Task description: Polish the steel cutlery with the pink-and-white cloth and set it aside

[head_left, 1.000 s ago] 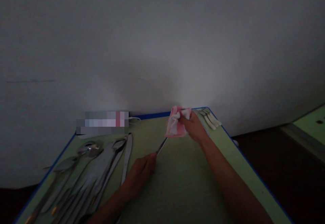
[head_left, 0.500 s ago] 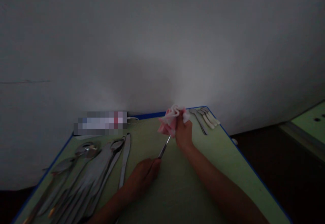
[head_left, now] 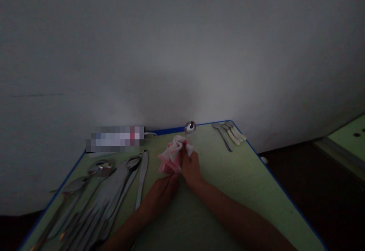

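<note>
A shiny metal spoon [head_left: 190, 127] points away from me above the table, its bowl bare and its handle mostly hidden by cloth. My left hand [head_left: 164, 192] is closed around the handle's near end. Wrapped about the middle of the handle is a crumpled pink and white cloth [head_left: 172, 154], gripped by my right hand [head_left: 191, 167]. Both hands are close together over the middle of the table. To their left lies a table knife [head_left: 142, 179], flat on the tabletop.
The green table [head_left: 242, 190] has a blue edge and stands against a grey wall. Large spoons [head_left: 102, 168] and other cutlery lie along its left side. A blurred-out box [head_left: 115, 139] sits at the back left. Small cutlery with white handles [head_left: 235, 134] lies at the back right.
My right hand and the cloth have slid back along the handle towards my left hand, uncovering the spoon's bowl. My left hand has stayed nearly in place.
</note>
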### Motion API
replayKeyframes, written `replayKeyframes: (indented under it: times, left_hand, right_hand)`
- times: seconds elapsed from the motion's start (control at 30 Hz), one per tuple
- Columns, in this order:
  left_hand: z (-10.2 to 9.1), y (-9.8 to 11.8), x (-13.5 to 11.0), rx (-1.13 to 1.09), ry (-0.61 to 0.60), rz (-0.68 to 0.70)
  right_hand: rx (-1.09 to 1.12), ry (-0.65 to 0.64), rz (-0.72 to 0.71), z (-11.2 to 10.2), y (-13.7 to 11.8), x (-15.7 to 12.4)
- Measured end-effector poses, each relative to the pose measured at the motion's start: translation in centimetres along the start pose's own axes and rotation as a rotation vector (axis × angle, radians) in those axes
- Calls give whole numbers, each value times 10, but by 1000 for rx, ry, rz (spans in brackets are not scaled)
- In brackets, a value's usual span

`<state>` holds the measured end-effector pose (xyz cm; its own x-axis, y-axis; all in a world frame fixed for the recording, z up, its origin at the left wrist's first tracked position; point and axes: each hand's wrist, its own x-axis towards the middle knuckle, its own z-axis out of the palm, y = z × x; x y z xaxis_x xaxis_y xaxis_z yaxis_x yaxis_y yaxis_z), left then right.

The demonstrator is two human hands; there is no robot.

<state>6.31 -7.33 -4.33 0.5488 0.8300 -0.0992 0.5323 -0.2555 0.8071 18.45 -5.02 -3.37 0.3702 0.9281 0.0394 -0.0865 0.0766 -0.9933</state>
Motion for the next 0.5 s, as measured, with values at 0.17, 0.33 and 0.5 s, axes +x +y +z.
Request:
replayKeyframes:
  times: [0.17, 0.33, 0.5]
  left_hand:
    - [2, 4, -1, 30, 27, -21]
    - [2, 9, -4, 101, -6, 16]
    - [-3, 10, -4, 45, -50, 12]
  right_hand:
    - [239, 105, 80, -9, -4, 25]
    - [251, 190, -56, -38, -22, 55]
    - [-18, -86, -359, -61, -39, 65]
